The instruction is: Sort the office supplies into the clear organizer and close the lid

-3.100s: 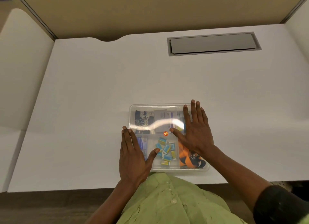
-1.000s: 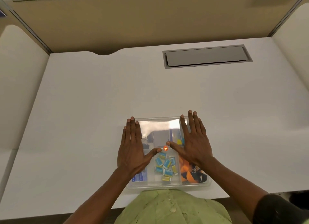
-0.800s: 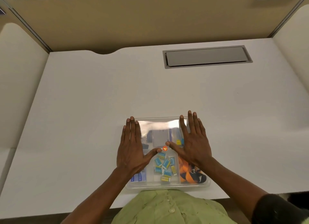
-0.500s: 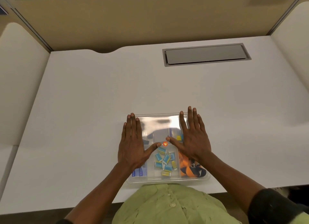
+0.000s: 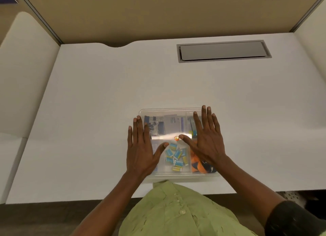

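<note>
The clear organizer (image 5: 176, 175) lies near the desk's front edge with its transparent lid down over the compartments. Through the lid I see black binder clips (image 5: 153, 124) at the back left, a grey box (image 5: 173, 124) at the back middle, several small blue and yellow boxes (image 5: 175, 156) in the front middle, and an orange and black item (image 5: 201, 167) at the front right. My left hand (image 5: 141, 149) lies flat on the lid's left side, fingers spread. My right hand (image 5: 206, 140) lies flat on the right side. Neither hand grips anything.
The white desk (image 5: 105, 103) stretches around the organizer. A grey cable hatch (image 5: 223, 50) is set into the desk at the back right. Tan partition walls (image 5: 158, 11) close the back, and white panels flank both sides. My green shirt (image 5: 176, 209) fills the lower foreground.
Both hands stay flat on the lid; my left hand has slid slightly toward me and to the left. The glare on the lid has shifted, so the back compartments show through.
</note>
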`<state>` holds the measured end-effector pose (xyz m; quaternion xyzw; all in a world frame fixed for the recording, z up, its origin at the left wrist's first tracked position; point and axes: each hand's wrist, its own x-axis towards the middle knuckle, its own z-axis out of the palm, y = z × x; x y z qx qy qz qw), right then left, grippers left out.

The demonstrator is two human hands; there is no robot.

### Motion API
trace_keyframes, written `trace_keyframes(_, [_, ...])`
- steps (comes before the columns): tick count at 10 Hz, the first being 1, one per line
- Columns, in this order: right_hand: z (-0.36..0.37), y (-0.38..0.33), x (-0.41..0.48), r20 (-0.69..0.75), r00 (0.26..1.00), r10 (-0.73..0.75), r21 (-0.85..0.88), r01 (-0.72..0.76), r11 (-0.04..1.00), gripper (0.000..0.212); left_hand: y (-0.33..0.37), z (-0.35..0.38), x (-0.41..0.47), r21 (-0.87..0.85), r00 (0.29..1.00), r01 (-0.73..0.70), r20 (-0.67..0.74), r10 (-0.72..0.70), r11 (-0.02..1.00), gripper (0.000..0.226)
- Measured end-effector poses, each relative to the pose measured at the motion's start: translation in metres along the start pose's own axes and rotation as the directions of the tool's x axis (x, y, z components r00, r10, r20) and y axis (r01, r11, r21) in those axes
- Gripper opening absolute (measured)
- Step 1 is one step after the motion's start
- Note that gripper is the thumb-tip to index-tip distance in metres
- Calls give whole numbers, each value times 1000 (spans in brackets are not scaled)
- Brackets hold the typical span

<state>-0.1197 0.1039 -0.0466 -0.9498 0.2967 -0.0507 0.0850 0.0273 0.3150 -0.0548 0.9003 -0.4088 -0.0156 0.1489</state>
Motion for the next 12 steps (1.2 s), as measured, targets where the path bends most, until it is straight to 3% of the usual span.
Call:
trace_keyframes(3, [13, -14, -63, 46, 998, -46, 6, 46, 999, 107, -8, 9, -40, -77, 999, -4, 54, 8, 997, 105])
trace_keyframes(6, [16, -15, -61, 42, 998, -45, 10, 44, 999, 106, -5, 11, -39, 25, 999, -13, 30, 12, 1000, 113])
trace_keyframes(10, [0, -21, -57, 118, 993, -17, 18, 15, 1000, 106, -5, 10, -33, 175, 991, -12, 130, -11, 984, 115])
trace_keyframes(12, [-24, -20, -29, 55, 998, 5, 95, -10, 995, 96, 15, -25, -18, 162, 995, -15, 97, -1, 987, 118])
